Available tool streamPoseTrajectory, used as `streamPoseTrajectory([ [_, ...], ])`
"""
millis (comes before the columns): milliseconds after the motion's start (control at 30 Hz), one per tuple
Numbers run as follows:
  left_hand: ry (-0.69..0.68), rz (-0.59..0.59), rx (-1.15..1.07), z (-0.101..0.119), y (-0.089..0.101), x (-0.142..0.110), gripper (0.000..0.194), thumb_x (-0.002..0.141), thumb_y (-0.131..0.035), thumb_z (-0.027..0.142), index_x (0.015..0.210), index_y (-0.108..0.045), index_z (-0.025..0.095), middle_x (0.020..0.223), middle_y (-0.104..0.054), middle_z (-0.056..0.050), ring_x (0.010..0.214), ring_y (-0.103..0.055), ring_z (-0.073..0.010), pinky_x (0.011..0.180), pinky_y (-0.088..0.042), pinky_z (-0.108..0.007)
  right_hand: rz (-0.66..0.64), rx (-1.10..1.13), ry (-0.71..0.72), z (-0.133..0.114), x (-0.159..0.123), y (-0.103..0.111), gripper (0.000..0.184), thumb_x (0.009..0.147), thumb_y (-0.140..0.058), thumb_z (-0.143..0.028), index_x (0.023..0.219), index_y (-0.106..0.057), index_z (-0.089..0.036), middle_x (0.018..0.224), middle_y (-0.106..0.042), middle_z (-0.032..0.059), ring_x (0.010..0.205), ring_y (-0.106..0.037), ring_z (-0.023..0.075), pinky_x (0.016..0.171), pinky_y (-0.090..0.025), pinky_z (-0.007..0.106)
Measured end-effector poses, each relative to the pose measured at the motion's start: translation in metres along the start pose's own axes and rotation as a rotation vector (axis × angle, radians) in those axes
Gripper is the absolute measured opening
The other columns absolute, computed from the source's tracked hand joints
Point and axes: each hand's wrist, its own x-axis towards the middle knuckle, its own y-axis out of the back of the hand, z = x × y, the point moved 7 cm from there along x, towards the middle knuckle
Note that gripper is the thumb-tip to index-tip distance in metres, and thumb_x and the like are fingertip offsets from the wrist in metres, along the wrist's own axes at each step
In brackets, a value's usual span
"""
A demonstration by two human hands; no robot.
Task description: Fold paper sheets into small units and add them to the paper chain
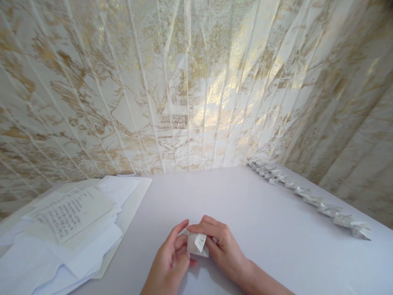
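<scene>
A small piece of folded paper (pixel 194 244) with faint print is held up between my two hands, just above the white table (pixel 184 196). One corner of it is turned over into a flap. My left hand (pixel 172 256) grips its left edge, thumb near the lower corner and index finger raised beside the top. From the right, my right hand (pixel 222 246) pinches it, with the fingers bent over the upper edge. Some of the fingertips behind the paper are hidden.
At left lies an untidy pile of loose sheets (pixel 82 213), some with printed text. Several folded paper pieces (pixel 319 206) form a row along the table's right edge. White and gold patterned curtains (pixel 184 102) hang behind and to the right of the table.
</scene>
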Motion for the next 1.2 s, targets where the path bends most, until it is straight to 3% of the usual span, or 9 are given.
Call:
streamPoseTrajectory([
  [333,-0.025,0.040,-0.059,-0.002,0.006,0.005,0.063,0.072,-0.074,0.054,0.118,-0.052,0.018,0.087,-0.069,-0.004,0.079,-0.064,-0.0186,0.062,-0.048,-0.025,-0.021,0.162,0.001,-0.010,-0.003,-0.005,0.034,0.095,-0.044,-0.017,0.107,-0.073,-0.028,0.086,-0.057,0.0030,0.075,-0.058,0.0138,0.070,-0.048,0.025],
  [433,-0.076,0.017,-0.043,0.003,0.007,0.009,0.052,0.072,-0.075,0.050,0.109,-0.056,0.018,0.089,-0.070,-0.004,0.084,-0.065,-0.0187,0.072,-0.048,-0.027,-0.017,0.227,0.000,-0.011,-0.004,-0.005,0.032,0.098,-0.042,-0.024,0.113,-0.070,-0.027,0.093,-0.060,0.0050,0.082,-0.060,0.0158,0.074,-0.048,0.027],
  [567,-0.116,-0.064,0.039,0.016,0.009,0.012,0.035,0.080,-0.069,0.044,0.101,-0.058,0.018,0.096,-0.071,-0.006,0.091,-0.065,-0.0205,0.083,-0.047,-0.031,0.060,0.287,-0.157,0.000,-0.004,-0.001,0.034,0.100,-0.038,-0.037,0.119,-0.064,-0.024,0.088,-0.061,0.0037,0.077,-0.057,0.0163,0.071,-0.047,0.028],
  [667,-0.153,-0.108,0.182,0.025,0.010,0.012,0.028,0.086,-0.062,0.042,0.097,-0.059,0.017,0.096,-0.071,-0.006,0.089,-0.065,-0.0200,0.083,-0.047,-0.030,0.013,0.316,-0.285,0.010,-0.003,-0.008,0.039,0.097,-0.043,-0.048,0.104,-0.065,-0.018,0.079,-0.059,0.0018,0.069,-0.053,0.0149,0.065,-0.043,0.026],
  [767,-0.178,-0.103,0.239,0.027,0.012,0.009,0.030,0.090,-0.055,0.044,0.102,-0.058,0.017,0.098,-0.070,-0.006,0.090,-0.065,-0.0203,0.082,-0.048,-0.030,-0.030,0.326,-0.356,0.019,-0.004,-0.017,0.045,0.089,-0.052,-0.058,0.079,-0.060,-0.015,0.065,-0.050,-0.0025,0.060,-0.045,0.0118,0.057,-0.037,0.023],
  [833,-0.172,-0.056,0.253,0.023,0.015,0.007,0.033,0.092,-0.050,0.045,0.111,-0.055,0.018,0.103,-0.069,-0.007,0.097,-0.064,-0.0214,0.082,-0.050,-0.030,-0.004,0.356,-0.388,0.024,-0.005,-0.019,0.049,0.086,-0.053,-0.063,0.074,-0.055,-0.016,0.062,-0.047,-0.0038,0.057,-0.042,0.0108,0.055,-0.034,0.022],
  [933,-0.241,0.020,0.358,0.019,0.017,0.004,0.037,0.090,-0.052,0.034,0.124,-0.046,0.021,0.112,-0.065,-0.008,0.099,-0.065,-0.0205,0.083,-0.051,-0.030,0.069,0.358,-0.417,0.028,-0.006,-0.017,0.049,0.086,-0.052,-0.064,0.073,-0.051,-0.017,0.060,-0.046,-0.0046,0.055,-0.039,0.0104,0.053,-0.031,0.022],
  [1033,-0.366,0.057,0.559,0.024,0.015,0.000,0.050,0.083,-0.054,0.017,0.130,-0.041,0.023,0.109,-0.066,-0.005,0.088,-0.066,-0.0164,0.081,-0.052,-0.027,0.111,0.341,-0.412,0.027,-0.005,-0.012,0.047,0.087,-0.050,-0.063,0.074,-0.052,-0.018,0.060,-0.044,-0.0052,0.055,-0.038,0.0108,0.052,-0.031,0.022],
  [1200,-0.433,-0.022,0.714,0.034,0.007,-0.003,0.030,0.094,-0.041,0.024,0.122,-0.052,0.027,0.109,-0.069,-0.004,0.093,-0.067,-0.0165,0.083,-0.051,-0.024,0.076,0.346,-0.359,0.033,-0.006,-0.020,0.048,0.088,-0.050,-0.063,0.080,-0.057,-0.017,0.064,-0.051,-0.0029,0.058,-0.044,0.0120,0.055,-0.036,0.022],
])
